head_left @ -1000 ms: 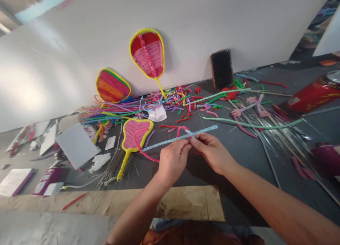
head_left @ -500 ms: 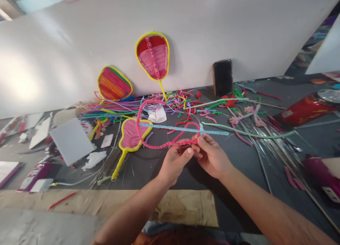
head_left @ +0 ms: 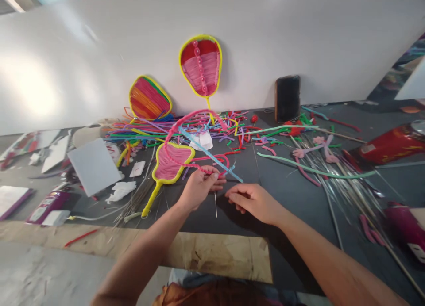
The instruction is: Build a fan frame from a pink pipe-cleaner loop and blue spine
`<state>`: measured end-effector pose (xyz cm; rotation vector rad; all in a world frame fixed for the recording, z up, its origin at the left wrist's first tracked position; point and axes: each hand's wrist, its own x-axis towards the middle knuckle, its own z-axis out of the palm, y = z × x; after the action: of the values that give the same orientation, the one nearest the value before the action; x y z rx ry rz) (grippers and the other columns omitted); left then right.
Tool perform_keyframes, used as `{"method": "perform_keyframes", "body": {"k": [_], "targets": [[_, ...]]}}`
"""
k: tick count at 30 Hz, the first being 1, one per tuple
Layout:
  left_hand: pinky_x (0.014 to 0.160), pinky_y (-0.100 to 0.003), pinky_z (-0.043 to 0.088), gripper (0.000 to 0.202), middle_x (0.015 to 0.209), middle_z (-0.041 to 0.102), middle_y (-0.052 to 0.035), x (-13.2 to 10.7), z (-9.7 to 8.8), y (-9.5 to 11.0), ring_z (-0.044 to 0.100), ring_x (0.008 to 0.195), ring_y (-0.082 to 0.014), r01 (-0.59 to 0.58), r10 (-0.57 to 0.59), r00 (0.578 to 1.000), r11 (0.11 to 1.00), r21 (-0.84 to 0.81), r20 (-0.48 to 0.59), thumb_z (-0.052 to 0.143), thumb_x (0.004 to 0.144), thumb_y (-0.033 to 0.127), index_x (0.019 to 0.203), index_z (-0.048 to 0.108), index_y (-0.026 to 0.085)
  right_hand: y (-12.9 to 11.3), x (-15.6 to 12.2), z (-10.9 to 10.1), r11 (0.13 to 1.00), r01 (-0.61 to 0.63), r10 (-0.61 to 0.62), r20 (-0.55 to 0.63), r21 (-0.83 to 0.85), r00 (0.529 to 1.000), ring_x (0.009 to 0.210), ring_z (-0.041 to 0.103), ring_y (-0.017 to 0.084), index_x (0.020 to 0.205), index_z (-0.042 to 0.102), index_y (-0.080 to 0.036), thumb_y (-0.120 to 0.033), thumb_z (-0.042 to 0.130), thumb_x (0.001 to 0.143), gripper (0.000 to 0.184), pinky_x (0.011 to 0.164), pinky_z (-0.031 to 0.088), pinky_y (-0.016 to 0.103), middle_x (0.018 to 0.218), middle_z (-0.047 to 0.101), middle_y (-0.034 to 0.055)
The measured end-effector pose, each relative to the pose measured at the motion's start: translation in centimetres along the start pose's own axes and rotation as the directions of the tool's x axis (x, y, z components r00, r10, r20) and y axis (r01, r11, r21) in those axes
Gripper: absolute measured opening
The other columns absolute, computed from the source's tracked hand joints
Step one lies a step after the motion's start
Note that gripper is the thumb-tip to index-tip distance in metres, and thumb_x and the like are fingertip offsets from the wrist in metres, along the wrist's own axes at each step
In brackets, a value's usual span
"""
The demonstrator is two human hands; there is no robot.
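Pinched in my left hand (head_left: 199,186) is a pink pipe cleaner (head_left: 167,149) bent into a large loop with a smaller curl at its right. A light blue pipe cleaner (head_left: 202,149) runs slantwise across the loop and is twisted round the pink one near its lower right end. Below my left fingertips hangs a thin wire (head_left: 216,204); its upper end is hidden. My right hand (head_left: 254,202) hovers to the right, apart from the loop, its fingers loosely bent with nothing visible in them. Behind the loop lies a pink fan with yellow edging (head_left: 172,162).
Two more yellow-edged fans, one pink and red (head_left: 201,67), one striped (head_left: 149,98), lean against the white board (head_left: 252,40). Pipe cleaners (head_left: 142,131) lie heaped below. Rightward are a phone (head_left: 287,98), thin metal rods (head_left: 345,182) and a red can (head_left: 388,144). White card (head_left: 94,166) lies left.
My right hand has let go of the pink pipe cleaner and moved down and away. The loop has tilted, with the blue strip now sloping down to the right. A thin wire shows below my left hand.
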<state>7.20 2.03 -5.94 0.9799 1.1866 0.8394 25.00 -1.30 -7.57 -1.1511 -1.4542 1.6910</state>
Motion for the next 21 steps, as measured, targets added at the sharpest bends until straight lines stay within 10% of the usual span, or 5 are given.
{"method": "perform_keyframes", "body": {"k": [3,9,15,21], "targets": [[0.068,-0.028,0.056,0.025,0.072,0.069,-0.0038,-0.1,-0.9,0.1,0.070,0.073,-0.0168,0.039,-0.038,0.999,0.998,0.047,-0.011,0.069,0.073,0.032,0.083,0.054,0.014,-0.2,-0.5,-0.2,0.910,0.248,-0.294,-0.097,-0.333,0.951,0.064,0.061,0.013,0.091,0.068,-0.020,-0.030,0.051,0.089,0.019,0.060,0.051,0.026,0.078,0.067,0.0031],[0.057,-0.021,0.052,0.018,0.063,0.066,0.0005,-0.8,-1.3,0.2,0.067,0.060,-0.0124,0.054,-0.072,0.992,0.984,0.167,0.105,0.063,0.070,0.017,0.086,0.054,0.014,-0.7,-0.5,-1.0,0.401,0.438,-0.818,-0.099,-0.805,0.567,0.090,0.059,0.020,0.100,0.065,-0.023,-0.010,0.056,0.085,0.022,0.081,0.052,0.037,0.090,0.068,0.0062],[0.064,-0.026,0.053,0.038,0.068,0.062,0.0033,-1.5,-1.8,-0.4,0.067,0.068,-0.0153,-0.105,0.022,0.964,0.947,0.305,0.265,0.058,0.070,0.013,0.107,0.053,0.017,-0.7,-0.9,0.8,0.187,0.362,-0.735,0.114,-0.913,0.669,0.122,0.042,0.031,0.096,0.069,-0.019,-0.016,0.059,0.084,0.016,0.099,0.041,0.050,0.120,0.061,0.0103],[0.064,-0.024,0.048,0.047,0.075,0.064,0.0005,-1.7,-1.8,-0.3,0.063,0.071,-0.0139,-0.175,0.059,0.953,0.908,0.381,0.298,0.061,0.074,0.019,0.119,0.048,0.017,-0.2,-0.9,1.4,0.164,0.294,-0.679,0.108,-0.942,0.726,0.126,0.038,0.032,0.086,0.070,-0.018,-0.014,0.055,0.085,0.016,0.104,0.037,0.052,0.128,0.057,0.0086]]}}
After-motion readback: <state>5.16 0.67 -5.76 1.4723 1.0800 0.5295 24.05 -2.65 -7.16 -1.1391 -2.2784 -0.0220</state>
